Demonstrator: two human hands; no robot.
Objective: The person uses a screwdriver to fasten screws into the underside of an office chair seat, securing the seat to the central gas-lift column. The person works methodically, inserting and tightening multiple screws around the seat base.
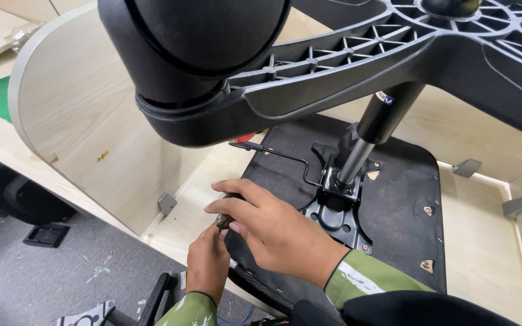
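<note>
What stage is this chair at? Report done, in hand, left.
Done: the metal plate sits on the upturned seat, with the column and star base standing in it.
In hand: both hands, left and right, meet at the seat's near edge on a small dark part; which hand grips it is unclear.
Left: three bare seat holes show.

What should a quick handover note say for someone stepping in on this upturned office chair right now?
Left hand: at the seat's near edge, fingertips on a small dark part.
Right hand: laid over the same part, pressing it to the seat underside.
Chair lies upside down on the wooden surface; metal mounting plate, gas cylinder and star base are on.
Done: base fitted.
Left: the part at the edge.
</note>
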